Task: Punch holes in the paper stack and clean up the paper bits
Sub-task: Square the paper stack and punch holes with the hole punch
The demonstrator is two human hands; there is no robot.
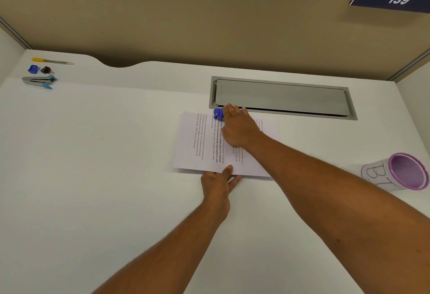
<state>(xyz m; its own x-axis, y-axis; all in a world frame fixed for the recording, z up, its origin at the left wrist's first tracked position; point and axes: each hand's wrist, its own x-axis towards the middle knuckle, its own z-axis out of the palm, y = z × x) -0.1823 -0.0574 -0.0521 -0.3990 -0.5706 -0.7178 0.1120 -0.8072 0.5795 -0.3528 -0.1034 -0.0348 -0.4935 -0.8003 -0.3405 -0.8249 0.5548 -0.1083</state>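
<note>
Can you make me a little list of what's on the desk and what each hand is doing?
paper stack: lies flat on the white desk, printed side up
hole punch: blue, at the stack's far edge
right hand: flat on top of the hole punch
left hand: holds the stack's near edge, thumb on top
purple cup: on its side, at the right
stapler: far left corner
yellow pen: behind the stapler
paper bits: none visible
</note>
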